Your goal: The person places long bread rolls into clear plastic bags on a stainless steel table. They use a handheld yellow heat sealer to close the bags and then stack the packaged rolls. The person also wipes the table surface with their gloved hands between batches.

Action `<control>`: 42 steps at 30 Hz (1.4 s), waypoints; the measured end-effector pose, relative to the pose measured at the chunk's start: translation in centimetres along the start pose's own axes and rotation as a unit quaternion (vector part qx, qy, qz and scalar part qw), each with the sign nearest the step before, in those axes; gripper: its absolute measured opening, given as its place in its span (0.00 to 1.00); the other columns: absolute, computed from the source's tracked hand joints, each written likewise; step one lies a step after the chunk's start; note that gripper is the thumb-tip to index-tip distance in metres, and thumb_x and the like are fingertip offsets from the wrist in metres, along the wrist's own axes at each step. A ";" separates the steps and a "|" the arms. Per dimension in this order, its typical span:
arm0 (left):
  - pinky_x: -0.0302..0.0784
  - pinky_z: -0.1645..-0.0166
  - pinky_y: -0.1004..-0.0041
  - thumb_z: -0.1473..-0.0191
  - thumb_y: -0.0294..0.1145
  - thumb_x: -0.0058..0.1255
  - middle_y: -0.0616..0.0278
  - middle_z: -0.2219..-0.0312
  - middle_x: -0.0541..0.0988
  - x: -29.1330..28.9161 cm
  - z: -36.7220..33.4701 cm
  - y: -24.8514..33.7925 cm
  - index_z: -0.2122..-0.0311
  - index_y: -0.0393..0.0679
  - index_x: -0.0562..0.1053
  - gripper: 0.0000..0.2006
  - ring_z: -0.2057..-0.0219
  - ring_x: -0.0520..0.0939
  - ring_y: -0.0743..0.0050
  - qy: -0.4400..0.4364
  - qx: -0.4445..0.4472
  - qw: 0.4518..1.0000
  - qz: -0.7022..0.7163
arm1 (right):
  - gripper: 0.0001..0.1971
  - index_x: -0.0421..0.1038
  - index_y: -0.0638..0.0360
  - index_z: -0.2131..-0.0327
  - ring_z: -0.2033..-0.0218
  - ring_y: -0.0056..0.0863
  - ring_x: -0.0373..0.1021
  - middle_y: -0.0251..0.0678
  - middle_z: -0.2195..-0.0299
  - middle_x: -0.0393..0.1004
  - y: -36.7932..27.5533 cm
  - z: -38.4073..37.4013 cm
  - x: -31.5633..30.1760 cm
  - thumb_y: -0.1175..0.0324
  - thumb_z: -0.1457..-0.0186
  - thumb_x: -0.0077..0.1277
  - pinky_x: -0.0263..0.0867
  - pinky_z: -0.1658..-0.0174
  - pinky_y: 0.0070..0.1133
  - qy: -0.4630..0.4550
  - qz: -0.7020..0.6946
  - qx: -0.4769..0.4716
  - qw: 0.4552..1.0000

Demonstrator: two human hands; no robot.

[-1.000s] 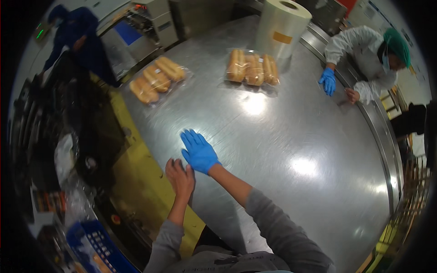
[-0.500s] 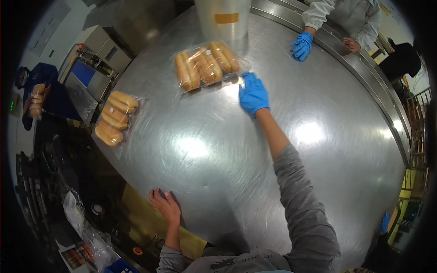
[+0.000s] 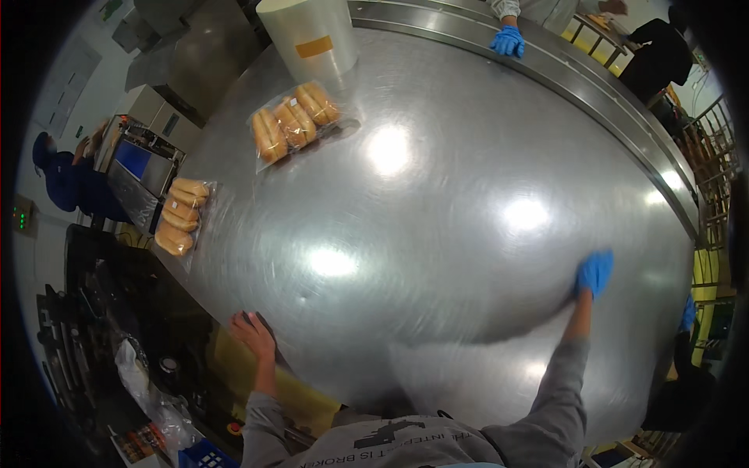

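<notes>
My right hand [image 3: 594, 273], in a blue glove, is over the right part of the round metal table [image 3: 437, 257], away from the bread; motion smears its fingers. My left hand [image 3: 255, 334] is bare and rests at the table's near left edge, fingers spread and holding nothing. Toward the back left lies a clear bag of split bread rolls [image 3: 295, 123]. A second clear bag of rolls [image 3: 181, 218] lies at the left edge, nearest to my left hand but well apart from it.
A tall pale cylinder [image 3: 308, 39] with an orange label stands at the back left. Behind the table runs a metal rail [image 3: 577, 93], where a co-worker's blue-gloved hand [image 3: 507, 41] rests. A person in dark blue [image 3: 66, 175] is beside a machine [image 3: 152, 129] at the left.
My right hand has moved from beside the back bag of rolls to the table's right part. My left hand stays at the edge. The view has shifted, and the co-worker's gloved hand is now at the rail.
</notes>
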State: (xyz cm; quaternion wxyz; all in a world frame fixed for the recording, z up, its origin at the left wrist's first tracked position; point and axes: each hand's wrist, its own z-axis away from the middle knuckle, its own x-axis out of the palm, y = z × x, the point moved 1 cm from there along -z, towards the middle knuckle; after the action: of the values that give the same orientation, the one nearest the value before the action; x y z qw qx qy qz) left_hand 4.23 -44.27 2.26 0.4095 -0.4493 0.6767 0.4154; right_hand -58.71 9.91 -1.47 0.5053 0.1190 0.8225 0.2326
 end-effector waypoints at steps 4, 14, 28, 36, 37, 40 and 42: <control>0.58 0.51 0.55 0.43 0.41 0.38 0.44 0.55 0.64 0.1 1.2 -1.3 0.57 0.34 0.64 0.18 0.55 0.65 0.45 0.047 -0.007 0.999 -0.014 | 0.11 0.72 0.59 0.68 0.69 0.28 0.69 0.35 0.73 0.72 19.1 19.8 0.7 0.67 0.46 0.39 0.64 0.66 0.26 -0.273 0.068 0.149 0.948; 0.58 0.49 0.55 0.45 0.41 0.41 0.45 0.54 0.63 -0.4 1.2 -0.8 0.58 0.35 0.65 0.18 0.53 0.64 0.46 0.053 -0.052 0.997 0.005 | 0.15 0.73 0.60 0.70 0.74 0.28 0.69 0.33 0.72 0.73 30.5 42.4 -6.5 0.61 0.45 0.40 0.65 0.71 0.26 -0.283 0.228 0.348 0.864; 0.52 0.45 0.52 0.49 0.35 0.45 0.44 0.53 0.61 -1.8 1.6 -1.5 0.58 0.35 0.64 0.16 0.50 0.60 0.45 0.007 -0.046 0.970 0.238 | 0.26 0.55 0.68 0.46 0.46 0.36 0.59 0.48 0.46 0.58 -34.8 12.1 -39.3 0.64 0.44 0.46 0.56 0.45 0.25 -0.135 -0.690 -0.097 0.705; 0.53 0.45 0.50 0.50 0.38 0.47 0.46 0.53 0.60 -2.4 -0.5 -3.2 0.58 0.37 0.65 0.18 0.50 0.61 0.45 -0.133 0.145 0.916 0.349 | 0.43 0.35 0.63 0.40 0.41 0.39 0.49 0.49 0.41 0.46 -56.2 8.4 -52.3 0.57 0.50 0.52 0.47 0.41 0.26 -0.175 -0.781 0.007 0.600; 0.53 0.44 0.50 0.48 0.39 0.47 0.47 0.53 0.60 -2.4 -0.9 -3.4 0.57 0.36 0.64 0.18 0.49 0.60 0.45 -0.140 0.151 0.914 0.351 | 0.45 0.33 0.62 0.39 0.42 0.36 0.50 0.47 0.41 0.47 -57.2 6.6 -52.8 0.58 0.50 0.53 0.47 0.41 0.26 -0.176 -0.803 0.043 0.568; 0.52 0.44 0.49 0.48 0.40 0.46 0.47 0.52 0.59 -2.8 -1.7 -3.0 0.57 0.37 0.64 0.19 0.48 0.60 0.47 -0.185 0.179 0.905 0.340 | 0.47 0.33 0.64 0.40 0.41 0.35 0.49 0.46 0.41 0.46 -60.7 1.9 -50.2 0.59 0.53 0.55 0.46 0.40 0.25 -0.150 -0.874 0.094 0.452; 0.53 0.44 0.49 0.48 0.43 0.46 0.48 0.52 0.61 -2.1 -1.5 -3.2 0.56 0.38 0.64 0.20 0.49 0.62 0.49 -0.164 0.193 0.909 0.331 | 0.49 0.32 0.66 0.40 0.41 0.35 0.48 0.46 0.40 0.44 -63.1 0.1 -49.8 0.59 0.54 0.57 0.45 0.39 0.24 -0.135 -0.881 0.102 0.441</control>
State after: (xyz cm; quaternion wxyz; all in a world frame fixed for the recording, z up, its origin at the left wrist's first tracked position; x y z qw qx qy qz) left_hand 7.52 -45.89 4.12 0.4326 -0.0375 0.7769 0.4561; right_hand -33.16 -65.99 5.35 0.5272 -0.5894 0.4232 -0.4422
